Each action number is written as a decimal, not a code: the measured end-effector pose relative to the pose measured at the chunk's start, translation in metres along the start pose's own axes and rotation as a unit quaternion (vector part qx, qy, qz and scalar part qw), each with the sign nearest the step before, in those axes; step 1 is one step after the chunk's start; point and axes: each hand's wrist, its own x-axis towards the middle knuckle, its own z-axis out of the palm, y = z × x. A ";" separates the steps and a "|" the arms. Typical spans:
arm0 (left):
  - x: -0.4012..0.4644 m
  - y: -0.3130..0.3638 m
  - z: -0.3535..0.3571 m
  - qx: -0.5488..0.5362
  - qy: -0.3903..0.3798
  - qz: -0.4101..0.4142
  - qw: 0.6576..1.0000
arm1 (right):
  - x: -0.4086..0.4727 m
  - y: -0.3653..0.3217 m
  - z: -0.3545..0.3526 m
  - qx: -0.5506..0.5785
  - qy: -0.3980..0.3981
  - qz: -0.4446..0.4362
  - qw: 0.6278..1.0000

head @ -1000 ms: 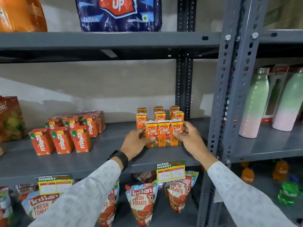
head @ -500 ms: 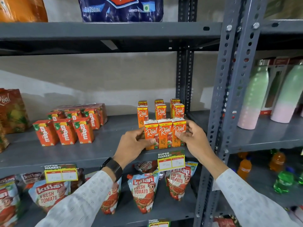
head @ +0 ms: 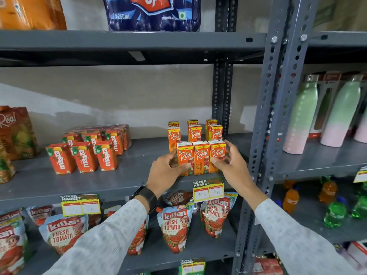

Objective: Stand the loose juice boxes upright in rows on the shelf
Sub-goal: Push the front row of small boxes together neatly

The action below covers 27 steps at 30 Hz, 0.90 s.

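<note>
Shelf, middle tier. Front row: three Real boxes upright, touching side to side, near the shelf lip. Left hand: thumb on the left box's face, fingers curled round its outer side, gripping it. Right hand: thumb on the right box's face, fingers spread beside and behind it, pressing rather than clasping. Likely purpose: squeezing the trio square from both ends. Behind the fingertips: two more rows, three each, upright. Well left of the left hand: Maaza boxes, upright, untouched.
</note>
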 end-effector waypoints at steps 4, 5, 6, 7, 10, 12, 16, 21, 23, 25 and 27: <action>-0.008 -0.005 -0.016 -0.010 0.022 0.005 1.000 | -0.018 -0.015 0.005 -0.083 0.110 -0.053 0.989; -0.012 -0.009 -0.025 0.000 0.037 0.007 0.999 | -0.023 -0.022 0.009 -0.105 0.140 -0.096 0.980; -0.015 -0.012 -0.033 0.012 0.053 0.015 0.998 | -0.028 -0.031 0.013 -0.123 0.161 -0.148 0.968; -0.019 -0.015 -0.042 0.023 0.071 0.027 0.997 | -0.031 -0.041 0.019 -0.137 0.171 -0.199 0.955; -0.032 -0.025 -0.078 0.049 0.122 0.075 0.988 | -0.036 -0.075 0.054 -0.157 0.145 -0.319 0.923; -0.040 -0.034 -0.108 0.065 0.153 0.101 0.981 | -0.038 -0.095 0.091 -0.183 0.099 -0.388 0.898; -0.054 -0.054 -0.171 0.181 0.205 0.164 0.948 | -0.043 -0.110 0.170 -0.280 0.011 -0.444 0.851; -0.068 -0.096 -0.258 0.238 0.284 0.133 0.919 | -0.041 -0.111 0.254 -0.185 -0.057 -0.295 0.936; -0.062 -0.117 -0.291 0.230 0.298 0.098 0.921 | -0.030 -0.108 0.278 -0.142 -0.042 -0.208 0.967; -0.050 -0.135 -0.314 0.198 0.265 0.030 0.943 | -0.015 -0.102 0.290 -0.097 -0.042 -0.111 0.988; -0.035 -0.148 -0.335 0.120 0.206 -0.040 0.970 | -0.003 -0.098 0.301 -0.030 -0.074 -0.019 0.997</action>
